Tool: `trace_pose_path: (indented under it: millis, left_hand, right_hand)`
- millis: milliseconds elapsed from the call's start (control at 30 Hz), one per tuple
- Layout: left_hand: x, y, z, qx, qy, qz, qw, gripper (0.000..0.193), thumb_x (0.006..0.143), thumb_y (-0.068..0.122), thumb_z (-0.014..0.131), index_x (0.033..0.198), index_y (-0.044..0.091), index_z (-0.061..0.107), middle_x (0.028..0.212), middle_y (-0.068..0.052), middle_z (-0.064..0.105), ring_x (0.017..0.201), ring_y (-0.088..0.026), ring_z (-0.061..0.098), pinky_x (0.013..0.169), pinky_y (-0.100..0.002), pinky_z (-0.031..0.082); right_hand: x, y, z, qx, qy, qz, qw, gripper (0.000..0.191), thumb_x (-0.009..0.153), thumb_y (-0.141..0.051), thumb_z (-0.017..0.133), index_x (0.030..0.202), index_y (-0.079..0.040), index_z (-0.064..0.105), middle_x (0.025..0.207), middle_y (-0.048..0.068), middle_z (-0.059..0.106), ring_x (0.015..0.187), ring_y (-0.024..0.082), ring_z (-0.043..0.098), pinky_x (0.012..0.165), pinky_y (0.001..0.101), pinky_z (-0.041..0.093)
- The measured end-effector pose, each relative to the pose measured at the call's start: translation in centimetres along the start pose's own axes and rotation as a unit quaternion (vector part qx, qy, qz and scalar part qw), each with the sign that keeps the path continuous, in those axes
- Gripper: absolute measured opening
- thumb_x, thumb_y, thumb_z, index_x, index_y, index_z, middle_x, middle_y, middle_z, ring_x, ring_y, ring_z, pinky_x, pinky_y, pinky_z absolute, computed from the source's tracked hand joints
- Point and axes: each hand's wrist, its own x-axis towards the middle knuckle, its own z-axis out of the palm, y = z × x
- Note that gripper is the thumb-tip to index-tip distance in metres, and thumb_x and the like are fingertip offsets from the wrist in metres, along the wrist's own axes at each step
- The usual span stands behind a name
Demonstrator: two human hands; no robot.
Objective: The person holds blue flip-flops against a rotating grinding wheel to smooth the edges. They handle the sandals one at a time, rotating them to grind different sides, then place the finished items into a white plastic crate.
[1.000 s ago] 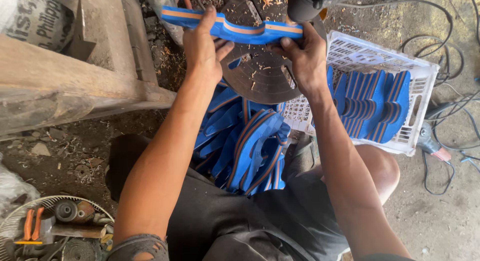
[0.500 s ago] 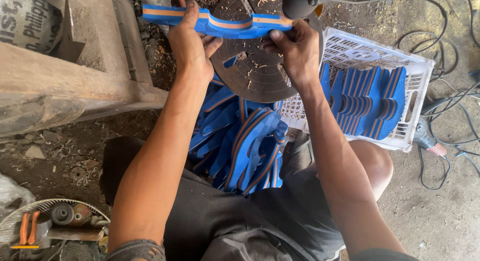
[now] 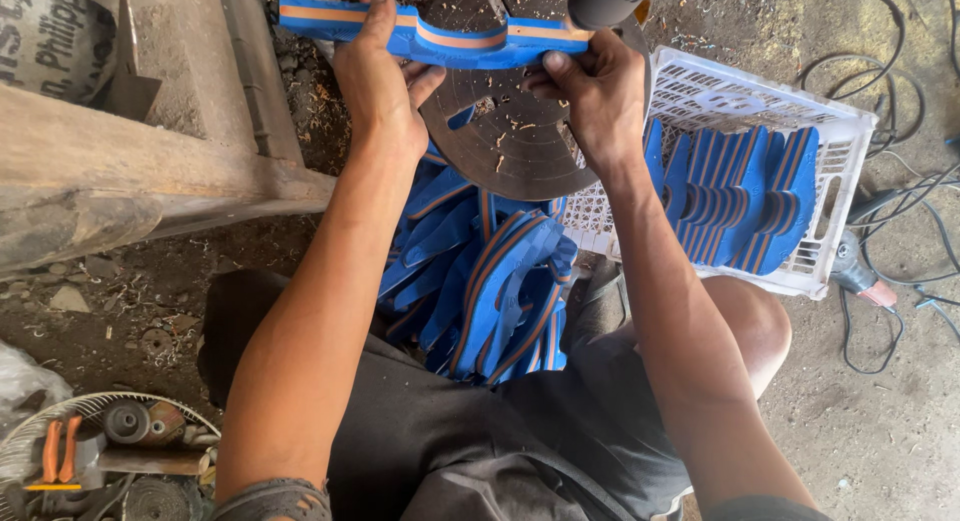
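Between my hands, the blue sole lies over the round disc; my left hand and right hand each pinch an end. I'd keep it level, grip even.

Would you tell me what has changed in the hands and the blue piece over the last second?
Very little. Both hands, left hand and right hand, still grip the blue sole with an orange stripe edge-on above the round metal disc; it sits slightly nearer the top of the view, which may be only the camera shifting. The white crate of soles and the pile of soles in the lap are unchanged.
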Motion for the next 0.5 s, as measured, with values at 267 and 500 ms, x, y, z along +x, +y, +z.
trace_pose_path:
  millis: [267,500]
  left_hand:
    - [-0.10,0.09,0.20,-0.009,0.005,-0.004,1.000,0.066,0.093,0.047,0.060,0.140,0.001,0.054,0.130,-0.021,0.066,0.111,-0.039,0.074,0.086,-0.048,0.065]
    - [-0.47,0.19,0.43,0.000,0.019,0.034,0.999,0.067,0.088,0.046,0.062,0.140,0.005,0.052,0.130,-0.016,0.067,0.104,-0.033,0.076,0.073,-0.042,0.067]
  right_hand:
    - [0.25,0.42,-0.25,-0.009,0.003,-0.001,1.000,0.014,0.103,-0.001,0.065,0.108,0.011,0.060,0.096,0.020,0.076,0.085,0.023,0.081,0.077,0.0305,0.070]
    - [0.24,0.56,-0.03,0.002,0.016,-0.006,1.000,0.011,0.101,0.002,0.064,0.108,0.010,0.063,0.094,0.020,0.076,0.083,0.024,0.081,0.074,0.0295,0.070]
